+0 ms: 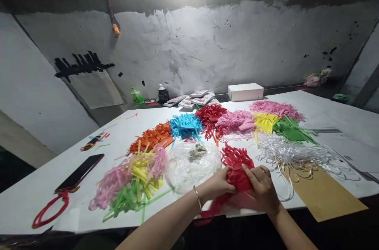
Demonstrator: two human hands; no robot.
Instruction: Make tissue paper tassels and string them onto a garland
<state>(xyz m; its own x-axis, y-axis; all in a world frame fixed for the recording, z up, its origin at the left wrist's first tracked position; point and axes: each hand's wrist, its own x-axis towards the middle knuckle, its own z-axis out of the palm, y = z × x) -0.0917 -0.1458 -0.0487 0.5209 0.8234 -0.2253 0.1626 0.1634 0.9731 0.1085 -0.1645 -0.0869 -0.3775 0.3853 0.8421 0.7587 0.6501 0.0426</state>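
Observation:
A bundle of red fringed paper [238, 159] is held between my two hands near the table's front edge. My left hand [220, 185] closes on its left side, the thumb and fingers pressed to the paper. On the other side my right hand [262, 187] grips it, with the thumb on top. Loose red strips hang blurred below the left wrist. Just left of the bundle lies a clear plastic bag [180, 159] with a greyish-green clump [197, 151] on it. White string [293, 153] is heaped to the right.
Fringed paper piles arc behind: orange [154, 136], blue [186, 125], dark red [211, 116], pink [235, 120], yellow [265, 122] and green [291, 129]. A phone [79, 172] with a red strap lies left. Brown card [325, 194] overhangs the front edge. A white box [245, 92] stands behind.

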